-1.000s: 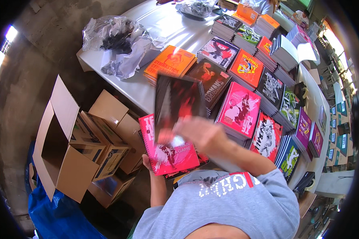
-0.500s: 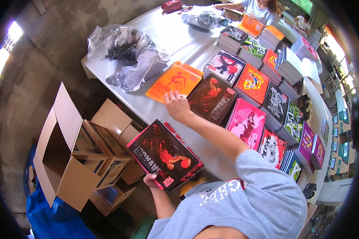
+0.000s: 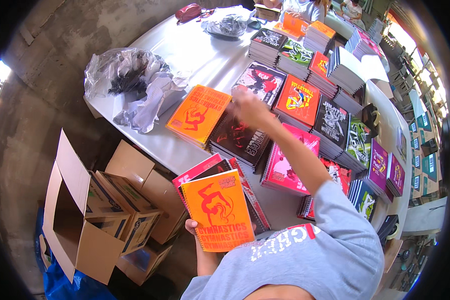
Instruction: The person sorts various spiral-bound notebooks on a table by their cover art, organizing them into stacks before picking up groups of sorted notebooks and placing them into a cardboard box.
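My left hand grips a fanned handful of spiral notebooks in front of my body. On top lies an orange notebook with a red gymnast figure; pink and black covers stick out behind it. My right hand, blurred by motion, hovers over the near edge of a white-and-red notebook stack and the far side of a black notebook stack. Its fingers are too smeared to read. Beside the black stack, at the table's left, sits an orange notebook stack.
More notebook stacks, including a red volleyball one and a pink one, fill the table's right part. Crumpled plastic and paper lie at the left edge. Cardboard boxes stand on the floor left. Co-workers are at the far end.
An orange notebook now tops the handful in my left hand, where a black one was uppermost. My right hand has left the orange stack, moving away to the right. The view has shifted.
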Demonstrator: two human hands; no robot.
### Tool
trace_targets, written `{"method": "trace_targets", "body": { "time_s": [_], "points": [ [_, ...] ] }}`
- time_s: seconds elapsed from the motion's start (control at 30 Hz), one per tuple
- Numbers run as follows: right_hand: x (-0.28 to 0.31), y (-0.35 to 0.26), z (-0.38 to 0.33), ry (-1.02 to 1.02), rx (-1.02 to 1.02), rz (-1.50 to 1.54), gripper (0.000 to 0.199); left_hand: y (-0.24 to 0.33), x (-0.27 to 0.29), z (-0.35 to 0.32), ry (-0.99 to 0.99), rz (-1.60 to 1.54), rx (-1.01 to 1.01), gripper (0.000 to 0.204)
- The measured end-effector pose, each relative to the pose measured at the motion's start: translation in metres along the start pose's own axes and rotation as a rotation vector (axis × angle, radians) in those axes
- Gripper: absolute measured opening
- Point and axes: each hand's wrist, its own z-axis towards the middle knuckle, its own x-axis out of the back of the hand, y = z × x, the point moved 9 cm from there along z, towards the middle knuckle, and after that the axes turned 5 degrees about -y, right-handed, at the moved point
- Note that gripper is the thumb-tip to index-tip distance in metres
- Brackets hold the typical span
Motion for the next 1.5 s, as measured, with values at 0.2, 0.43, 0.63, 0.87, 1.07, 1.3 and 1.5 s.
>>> {"method": "trace_targets", "body": {
  "time_s": [0.2,0.43,0.63,0.87,1.07,1.3,1.5],
  "points": [
    [-0.047,0.11,0.055,0.021,-0.143,-0.175,0.038,0.013,0.0,0.02,0.031,-0.135,-0.033,0.079],
    [0.003,0.093,0.066,0.233,-0.052,-0.463,0.022,0.036,-0.036,0.073,0.011,-0.188,0.011,0.076],
    [0.089,-0.081,-0.088,0.419,0.566,-0.575,0.039,0.014,0.0,0.096,0.024,-0.209,-0.067,0.075],
    [0.061,0.024,-0.073,0.074,0.277,-0.063,0.033,-0.032,-0.004,0.109,0.012,-0.068,0.091,0.068],
    [0.008,0.173,-0.075,0.095,-0.043,-0.55,0.047,-0.044,-0.05,0.118,-0.048,-0.143,0.116,0.067],
    [0.114,0.019,-0.135,0.481,0.31,-0.124,0.033,-0.068,0.0,0.116,0.042,-0.081,0.184,0.066],
    [0.06,-0.017,-0.177,-0.238,0.398,0.087,0.038,-0.105,-0.058,0.12,0.07,-0.226,0.235,0.082]
  ]
}}
